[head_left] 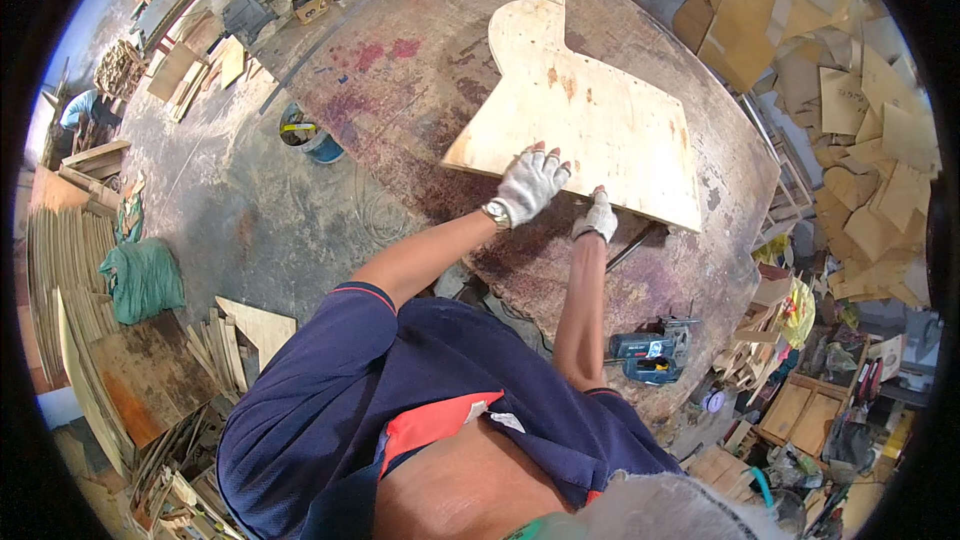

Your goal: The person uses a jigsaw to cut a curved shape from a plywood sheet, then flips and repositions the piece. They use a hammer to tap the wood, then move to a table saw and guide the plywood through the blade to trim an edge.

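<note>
A pale plywood panel (590, 120), cut with a rounded lobe and a narrow tab at its far end, lies in front of me on a stained worktable. My left hand (530, 186), in a white glove with bare fingertips, rests on its near edge, fingers spread flat over the top face. Gloved the same way, my right hand (597, 218) grips that edge farther right. Its fingers under the panel are hidden. A dark bar (632, 248) pokes out from beneath the panel beside my right hand.
A blue jigsaw (650, 352) sits on the table (400, 130) near my right forearm. At left stand a bucket (318, 143), a green sack (142, 278) and stacked wood strips (68, 250). Cut brown sheets (880, 190) pile up at right. Another person (85, 112) bends at far left.
</note>
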Available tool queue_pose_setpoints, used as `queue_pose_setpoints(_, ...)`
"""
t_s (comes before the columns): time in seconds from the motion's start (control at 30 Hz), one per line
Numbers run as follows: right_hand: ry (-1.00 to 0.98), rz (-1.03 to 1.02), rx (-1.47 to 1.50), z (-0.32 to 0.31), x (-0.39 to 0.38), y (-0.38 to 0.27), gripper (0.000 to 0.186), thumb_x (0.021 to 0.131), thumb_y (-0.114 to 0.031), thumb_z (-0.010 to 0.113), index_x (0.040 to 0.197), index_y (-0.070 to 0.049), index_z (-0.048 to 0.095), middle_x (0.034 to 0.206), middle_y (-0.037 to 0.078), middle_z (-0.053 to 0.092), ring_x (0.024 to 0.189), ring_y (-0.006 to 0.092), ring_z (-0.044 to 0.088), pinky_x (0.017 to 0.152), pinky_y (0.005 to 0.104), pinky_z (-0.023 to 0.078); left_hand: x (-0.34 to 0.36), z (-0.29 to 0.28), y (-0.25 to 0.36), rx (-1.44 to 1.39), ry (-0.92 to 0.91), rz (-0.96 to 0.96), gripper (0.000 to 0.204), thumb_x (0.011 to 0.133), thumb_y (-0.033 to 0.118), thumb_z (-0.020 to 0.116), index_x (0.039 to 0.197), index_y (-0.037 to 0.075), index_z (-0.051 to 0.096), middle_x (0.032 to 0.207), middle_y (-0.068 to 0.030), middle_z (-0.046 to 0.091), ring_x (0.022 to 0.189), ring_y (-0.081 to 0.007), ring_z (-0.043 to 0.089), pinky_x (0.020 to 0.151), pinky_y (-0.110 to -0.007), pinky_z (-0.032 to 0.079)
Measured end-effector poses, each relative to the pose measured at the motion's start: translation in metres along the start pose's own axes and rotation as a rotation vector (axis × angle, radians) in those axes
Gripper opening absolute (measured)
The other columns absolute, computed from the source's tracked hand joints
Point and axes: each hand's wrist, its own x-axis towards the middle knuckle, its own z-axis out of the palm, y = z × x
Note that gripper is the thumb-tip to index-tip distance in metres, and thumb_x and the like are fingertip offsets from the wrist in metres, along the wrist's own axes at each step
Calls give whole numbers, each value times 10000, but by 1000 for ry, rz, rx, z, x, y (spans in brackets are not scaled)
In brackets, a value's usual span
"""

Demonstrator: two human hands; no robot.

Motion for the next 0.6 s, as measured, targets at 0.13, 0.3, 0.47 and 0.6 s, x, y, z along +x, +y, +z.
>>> queue_pose_setpoints(0.13,-115,-51,35,7,-91,-2,263,945,-206,748,1105,-31,635,986,77,682,818,229,657,703,378,576,-29,-24,-52,-69,344,99,165,874,234,649,1005,141,686,988,-21,711,955,-208,684,851,-363,538)
queue_pose_setpoints(0.3,-637,-298,-78,-23,-154,51,416,973,-269,712,1285,-43,555,1114,127,705,1022,273,675,814,422,565,-79,-137,-129,-131,525,292,149,775,223,684,895,134,690,851,-16,662,852,-209,676,714,-350,544)
queue_pose_setpoints(0.47,-479,-536,-598,-27,-128,95,495,1002,-362,626,1367,-50,507,1226,162,660,1116,304,644,901,455,537,-168,-243,-166,-151,588,440,192,672,232,662,825,116,668,763,-14,607,711,-187,632,619,-348,525)
queue_pose_setpoints(0.6,-373,-552,-415,-19,-140,106,522,1012,-390,583,1402,-58,482,1265,170,645,1157,321,625,950,474,510,-244,-290,-196,-252,602,479,208,683,253,651,841,118,648,725,-12,565,696,-195,624,608,-368,514)
